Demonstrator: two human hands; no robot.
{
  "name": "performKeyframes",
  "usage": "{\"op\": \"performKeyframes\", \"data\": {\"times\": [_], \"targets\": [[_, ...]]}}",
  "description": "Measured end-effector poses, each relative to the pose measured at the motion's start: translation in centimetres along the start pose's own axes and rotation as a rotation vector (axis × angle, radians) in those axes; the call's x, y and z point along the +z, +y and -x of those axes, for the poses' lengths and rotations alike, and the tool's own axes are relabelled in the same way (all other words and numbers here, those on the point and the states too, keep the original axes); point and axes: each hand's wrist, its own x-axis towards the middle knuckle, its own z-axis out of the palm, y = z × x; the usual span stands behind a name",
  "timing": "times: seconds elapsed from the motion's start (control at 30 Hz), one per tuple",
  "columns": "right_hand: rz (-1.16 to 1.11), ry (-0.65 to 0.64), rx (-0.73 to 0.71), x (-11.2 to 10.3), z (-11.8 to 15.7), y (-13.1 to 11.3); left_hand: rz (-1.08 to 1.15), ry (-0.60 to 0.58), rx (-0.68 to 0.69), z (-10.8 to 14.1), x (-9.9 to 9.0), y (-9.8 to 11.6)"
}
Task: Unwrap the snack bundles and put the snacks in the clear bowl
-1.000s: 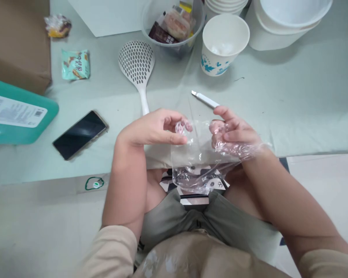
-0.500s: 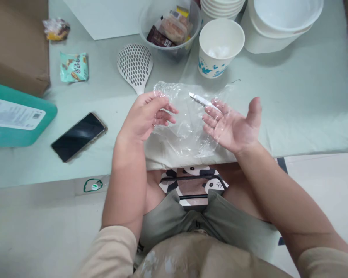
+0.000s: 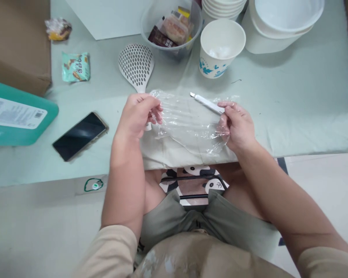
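Observation:
A clear plastic bag (image 3: 188,119) is stretched between my two hands above the table's front edge. My left hand (image 3: 142,114) pinches its left end, over the handle of a grey slotted skimmer (image 3: 137,65). At the bag's right end my right hand (image 3: 236,123) is closed on the plastic. A white pen-like tool (image 3: 207,104) with a metal tip lies slanted behind the bag, its lower end beside my right fingers; whether they touch it I cannot tell. Just behind stands a paper cup (image 3: 220,50) with blue leaf prints.
A clear bowl (image 3: 171,44) of wrapped snacks and white tubs (image 3: 278,38) stand at the back. Leftward are a black phone (image 3: 79,136), a green snack packet (image 3: 75,67), a small wrapped snack (image 3: 58,29), a teal container (image 3: 20,116) and a brown box (image 3: 17,46).
My right hand has gone from open, palm up, to closed on the bag. My left hand has shifted slightly left, and the bag is now pulled wider and flatter.

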Motion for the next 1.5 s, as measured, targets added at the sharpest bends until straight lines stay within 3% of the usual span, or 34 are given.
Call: {"op": "performKeyframes", "data": {"times": [0.13, 0.27, 0.47, 0.63, 0.77, 1.17, 1.5], "targets": [[0.004, -0.046, 0.004, 0.1, 0.1, 0.1, 0.022, -0.087, -0.079, 0.0, 0.2, -0.1], [-0.009, -0.025, 0.012, 0.3, 0.1, -0.1, 0.003, -0.102, -0.024, 0.1, 0.6, 0.2], [-0.014, -0.010, 0.012, 0.2, 0.1, -0.4, 0.005, -0.245, -0.059, -0.1, 0.2, 0.0], [-0.011, 0.011, -0.008, 0.2, 0.1, -0.4, 0.052, -0.106, 0.070, -0.6, 0.3, -0.7], [-0.042, -0.001, -0.014, 0.3, 0.2, -0.4, 0.089, -0.053, 0.055, -0.5, 0.4, -0.3], [-0.132, -0.062, 0.029, -0.4, 0.1, -1.2, 0.175, -0.050, 0.083, -0.5, 0.2, 0.0], [-0.068, -0.002, -0.033, -0.7, -0.1, -0.8, 0.170, -0.048, 0.079, -0.7, 0.0, 0.1]]}}
